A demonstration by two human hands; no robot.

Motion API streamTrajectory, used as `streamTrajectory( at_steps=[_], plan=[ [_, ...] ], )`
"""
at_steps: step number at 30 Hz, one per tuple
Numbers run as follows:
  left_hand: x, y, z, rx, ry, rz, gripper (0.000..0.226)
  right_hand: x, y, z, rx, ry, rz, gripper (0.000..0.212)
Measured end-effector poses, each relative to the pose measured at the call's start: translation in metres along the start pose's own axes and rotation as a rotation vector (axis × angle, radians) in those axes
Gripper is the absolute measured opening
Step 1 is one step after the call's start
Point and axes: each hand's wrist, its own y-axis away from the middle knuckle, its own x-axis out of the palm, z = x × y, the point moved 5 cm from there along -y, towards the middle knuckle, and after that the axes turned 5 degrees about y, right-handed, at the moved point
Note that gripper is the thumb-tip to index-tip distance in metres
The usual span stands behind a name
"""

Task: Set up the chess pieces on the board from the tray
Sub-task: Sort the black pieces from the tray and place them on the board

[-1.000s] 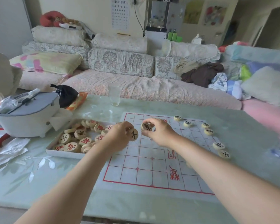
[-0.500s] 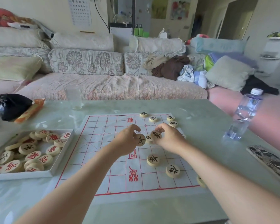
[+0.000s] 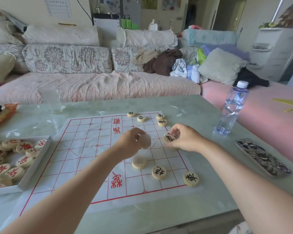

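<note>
The board (image 3: 95, 149), a white sheet with a red grid, is lying flat on the surface (image 3: 210, 200). Its long axis is running left to right across our view. A band of red characters is crossing its middle from the near edge to the far edge.

Our left hand (image 3: 132, 144) is hovering just right of that band, fingers curling round a pale disc (image 3: 145, 141). The disc is blurring, so we cannot tell what its face says.

Our right hand (image 3: 183, 139) is working at the board's right edge, about midway along it. It is pinching a black-marked disc (image 3: 169, 138) between thumb and fingers. That disc is tilting up, with its flat face turning toward us.

- Four far discs (image 3: 141, 118) are lying flat at the board's far right corner, black characters facing up.
- Three near discs (image 3: 159, 172) are lying flat toward the board's near right corner. The rightmost is sitting on the outer line.
- All are round, light wood, with no long axis to note.

The tray (image 3: 41, 159) is sitting just beside the board's left edge. It is holding a heap of red-marked discs (image 3: 24, 146), some overlapping.

A water bottle (image 3: 232, 108) is standing upright off the board's far right corner. A glass (image 3: 51, 100) is standing beyond its far left corner. A patterned case (image 3: 262, 157) is lying to the right of the board, well apart from it.
</note>
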Motion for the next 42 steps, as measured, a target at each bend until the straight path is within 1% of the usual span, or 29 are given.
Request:
streamTrajectory(
  at_steps=[5, 7, 12, 18, 19, 21, 23, 25, 27, 30, 32, 33, 34, 37, 38, 40, 42],
  plan=[
    [0.009, 0.013, -0.003, 0.007, 0.066, 0.021, 0.024, 0.001, 0.022, -0.019, 0.015, 0.152, 0.127, 0.037],
    [0.010, 0.018, -0.003, 0.013, 0.074, 0.033, 0.026, 0.002, 0.028, -0.023, 0.013, 0.218, 0.149, 0.036],
    [0.013, 0.025, -0.005, 0.022, 0.105, 0.045, 0.023, 0.001, 0.033, -0.024, 0.017, 0.271, 0.088, 0.030],
    [0.010, 0.028, -0.003, 0.000, 0.150, 0.064, 0.029, 0.001, 0.034, -0.005, -0.010, 0.380, 0.063, 0.014],
    [0.010, 0.028, -0.003, -0.011, 0.158, 0.065, 0.029, 0.001, 0.033, 0.002, -0.029, 0.347, 0.041, 0.012],
    [0.010, 0.027, -0.002, -0.034, 0.177, 0.061, 0.027, 0.004, 0.034, 0.016, -0.070, 0.179, 0.015, 0.010],
    [0.011, 0.025, -0.001, -0.063, 0.229, 0.058, 0.023, 0.010, 0.037, 0.032, -0.140, 0.014, 0.025, 0.017],
    [0.012, 0.024, 0.001, -0.099, 0.309, 0.064, 0.021, 0.017, 0.041, 0.047, -0.200, -0.072, 0.036, 0.026],
    [0.012, 0.022, 0.004, -0.120, 0.371, 0.068, 0.020, 0.023, 0.041, 0.056, -0.225, -0.111, 0.029, 0.029],
    [0.006, 0.020, 0.008, -0.153, 0.445, 0.057, 0.015, 0.029, 0.035, 0.063, -0.249, -0.129, 0.006, 0.024],
    [0.003, 0.016, 0.011, -0.187, 0.531, 0.039, 0.018, 0.032, 0.028, 0.065, -0.263, -0.131, -0.003, 0.024],
    [0.001, 0.012, 0.012, -0.186, 0.528, 0.016, 0.020, 0.034, 0.023, 0.066, -0.269, -0.126, -0.010, 0.025],
    [-0.003, 0.008, 0.014, -0.159, 0.441, -0.025, 0.022, 0.036, 0.017, 0.066, -0.268, -0.121, -0.019, 0.026],
    [-0.017, -0.003, 0.018, -0.025, -0.022, -0.166, 0.028, 0.041, -0.009, 0.062, -0.224, -0.092, -0.057, 0.032],
    [-0.020, -0.006, 0.022, -0.005, -0.112, -0.178, 0.029, 0.042, -0.018, 0.060, -0.208, -0.066, -0.069, 0.031],
    [-0.020, -0.013, 0.032, 0.010, -0.195, -0.156, 0.031, 0.046, -0.034, 0.058, -0.182, -0.019, -0.089, 0.028],
    [-0.017, -0.018, 0.040, 0.017, -0.216, -0.112, 0.033, 0.052, -0.050, 0.059, -0.169, 0.022, -0.101, 0.028]
  ],
)
